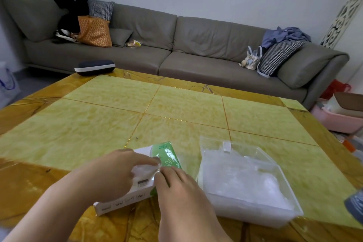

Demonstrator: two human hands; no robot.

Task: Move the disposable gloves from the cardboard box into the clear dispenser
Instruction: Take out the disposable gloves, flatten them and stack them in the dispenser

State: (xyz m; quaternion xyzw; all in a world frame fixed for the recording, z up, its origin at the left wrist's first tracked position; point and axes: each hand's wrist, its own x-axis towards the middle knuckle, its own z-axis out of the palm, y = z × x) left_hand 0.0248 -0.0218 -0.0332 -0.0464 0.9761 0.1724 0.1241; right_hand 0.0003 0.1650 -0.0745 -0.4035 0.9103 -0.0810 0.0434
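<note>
Left hand (115, 171) and right hand (176, 188) both pinching thin clear plastic gloves (145, 170) at white-and-green cardboard box (125, 196) opening; grip closed. Risk: film tearing, box dragging toward half-filled clear plastic dispenser (279, 212).

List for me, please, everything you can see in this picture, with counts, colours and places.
cardboard box: one, white and green, near table edge, under the hands
gloves: clear bunch at the box opening
clear dispenser: one, right of box, holds clear gloves
table: one, yellow
case: one, dark, far left table corner
sofa: one, grey, behind table
orange bag: one, on sofa
left hand: pinches gloves
right hand: pinches gloves
</note>
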